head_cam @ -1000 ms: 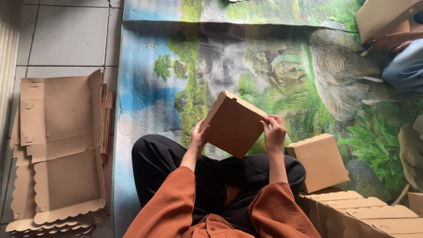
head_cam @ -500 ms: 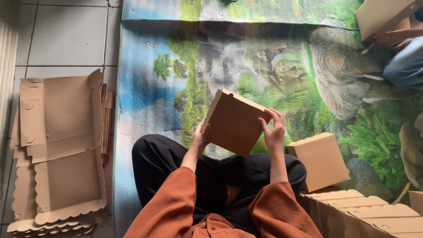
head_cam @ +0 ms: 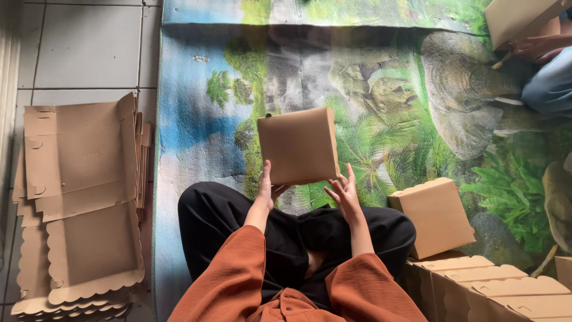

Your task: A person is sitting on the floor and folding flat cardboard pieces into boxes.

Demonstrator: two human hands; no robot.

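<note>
Cardboard box (head_cam: 298,145), folded up and closed, sits near the middle of the frame, held up in front of me over the printed jungle mat (head_cam: 196,119). Its plain brown top face is turned toward me, nearly square-on. My left hand (head_cam: 267,188) grips its lower left corner, thumb up along the edge and the other fingers hidden underneath. My right hand (head_cam: 341,192) is at the lower right corner with the fingers spread and loose; the fingertips (head_cam: 350,173) are just touching the box's bottom edge, not clamped round it.

I sit cross-legged in black trousers (head_cam: 286,226), with orange sleeves (head_cam: 238,274) running down to the bottom of the frame. At the left of the frame, on the tiled floor (head_cam: 77,48), lies a stack of flat unfolded box blanks (head_cam: 77,197) with scalloped edges. At the lower right, just beside my knee, a finished box (head_cam: 434,216) stands tilted on the mat, and below it a row of more finished boxes (head_cam: 494,289) runs to the bottom right corner. In the upper right corner another person's hand (head_cam: 533,46) holds a further box (head_cam: 518,18), beside a knee in blue cloth (head_cam: 551,86).
</note>
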